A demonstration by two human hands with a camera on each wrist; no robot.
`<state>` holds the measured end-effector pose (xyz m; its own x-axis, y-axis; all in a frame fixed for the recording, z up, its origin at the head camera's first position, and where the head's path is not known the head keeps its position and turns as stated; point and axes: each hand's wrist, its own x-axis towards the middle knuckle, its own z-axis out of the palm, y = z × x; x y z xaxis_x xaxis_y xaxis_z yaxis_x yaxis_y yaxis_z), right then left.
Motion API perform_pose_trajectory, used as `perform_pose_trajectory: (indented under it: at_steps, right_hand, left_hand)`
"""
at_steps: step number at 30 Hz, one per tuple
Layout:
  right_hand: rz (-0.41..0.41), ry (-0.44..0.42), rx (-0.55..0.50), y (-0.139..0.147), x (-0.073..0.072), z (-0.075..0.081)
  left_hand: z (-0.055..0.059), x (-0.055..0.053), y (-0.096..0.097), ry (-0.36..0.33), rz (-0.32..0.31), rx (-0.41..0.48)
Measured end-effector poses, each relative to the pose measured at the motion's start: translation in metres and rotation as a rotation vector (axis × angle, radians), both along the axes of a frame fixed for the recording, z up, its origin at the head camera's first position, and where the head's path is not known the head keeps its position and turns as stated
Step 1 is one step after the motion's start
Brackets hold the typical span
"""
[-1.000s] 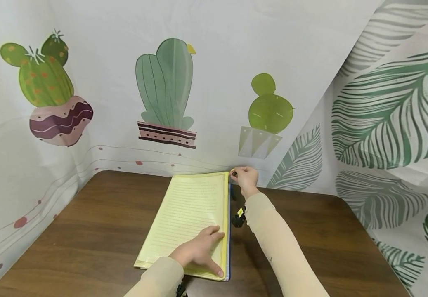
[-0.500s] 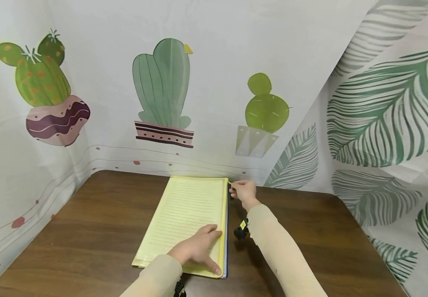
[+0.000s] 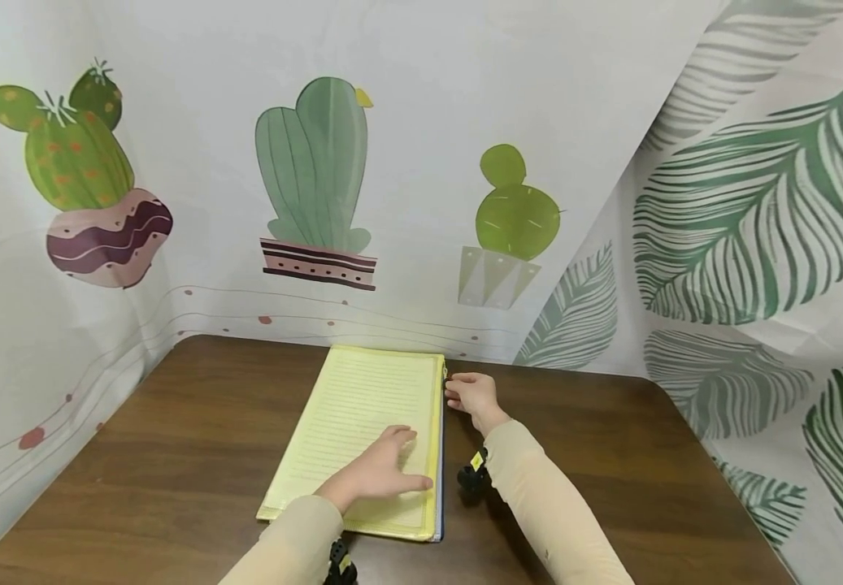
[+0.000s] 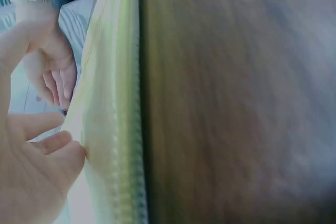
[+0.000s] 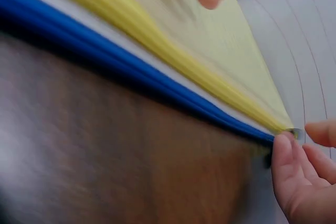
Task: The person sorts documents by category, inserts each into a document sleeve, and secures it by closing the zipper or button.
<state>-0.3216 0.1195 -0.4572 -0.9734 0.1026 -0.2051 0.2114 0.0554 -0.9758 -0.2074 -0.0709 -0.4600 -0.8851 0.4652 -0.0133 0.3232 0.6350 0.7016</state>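
Observation:
A yellow zip pouch (image 3: 362, 398) with lined paper showing through lies on top of a blue-edged zip pouch (image 5: 173, 95). Its yellow zip runs down the right side in the head view, and a small zip pull (image 5: 295, 132) hangs at the far corner. My left hand (image 3: 380, 470) is spread over the near right part of the yellow pouch, thumb and fingers apart. At the far right corner is my right hand (image 3: 474, 396), its fingers bent, thumb tip right at the blue edge beside the pull. I cannot tell whether it pinches anything there.
The pouches lie on a brown wooden table (image 3: 172, 439). A white cloth backdrop (image 3: 421, 203) printed with cacti and leaves stands right behind the table's far edge. Each wrist wears a small black camera (image 3: 474, 479).
My right hand has come down and nearer along the pouch's edge, releasing the yellow zip pull, and the pouch's corner has lowered. My left thumb has lifted from the near edge.

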Motion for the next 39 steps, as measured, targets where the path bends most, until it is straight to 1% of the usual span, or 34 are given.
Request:
perform_pose_trajectory:
  at_steps: [2, 5, 6, 8, 10, 12, 15, 17, 19, 22, 26, 29, 33, 36, 39]
  right_hand:
    - [0.03, -0.009, -0.001, -0.002, 0.004, -0.001]
    - [0.079, -0.018, 0.004, -0.004, 0.009, -0.001]
    - [0.095, -0.016, 0.009, -0.004, 0.01, 0.0]
    - [0.121, -0.02, 0.017, -0.003, 0.013, 0.002]
    - [0.152, -0.019, 0.025, -0.002, 0.016, 0.005]
    - [0.182, -0.024, 0.038, 0.0, 0.019, 0.007]
    - [0.227, -0.045, 0.056, 0.002, 0.022, 0.01]
    - [0.256, -0.05, 0.068, 0.003, 0.024, 0.011]
    - [0.279, -0.062, 0.064, 0.003, 0.026, 0.011]
    - [0.298, -0.068, 0.058, 0.003, 0.03, 0.011]
    - [0.301, -0.068, 0.027, 0.003, 0.031, 0.01]
    - [0.299, -0.065, -0.005, 0.002, 0.03, 0.007]
    - [0.302, -0.067, -0.011, 0.0, 0.031, 0.004]
    - [0.298, -0.046, -0.029, 0.0, 0.034, 0.004]
    - [0.298, -0.009, -0.096, 0.001, 0.038, 0.005]
  left_hand:
    - [-0.002, -0.002, -0.007, 0.026, 0.057, 0.032]
    - [-0.001, -0.005, -0.019, 0.058, 0.15, 0.025]
    - [0.0, -0.006, -0.024, 0.063, 0.184, 0.012]
    - [0.005, -0.007, -0.034, 0.052, 0.251, -0.017]
    - [0.009, -0.009, -0.045, 0.042, 0.313, -0.067]
    - [0.013, -0.011, -0.056, 0.039, 0.354, -0.128]
    - [0.017, -0.013, -0.07, 0.008, 0.415, -0.156]
    - [0.019, -0.013, -0.079, -0.039, 0.452, -0.14]
    - [0.019, -0.014, -0.086, -0.096, 0.493, -0.095]
    - [0.019, -0.014, -0.095, -0.165, 0.516, -0.038]
    - [0.023, -0.016, -0.102, -0.202, 0.522, 0.006]
    - [0.027, -0.016, -0.105, -0.204, 0.537, 0.013]
    - [0.031, -0.016, -0.109, -0.199, 0.553, 0.03]
    - [0.031, -0.016, -0.113, -0.19, 0.557, 0.049]
    - [0.029, -0.017, -0.117, -0.198, 0.558, 0.089]
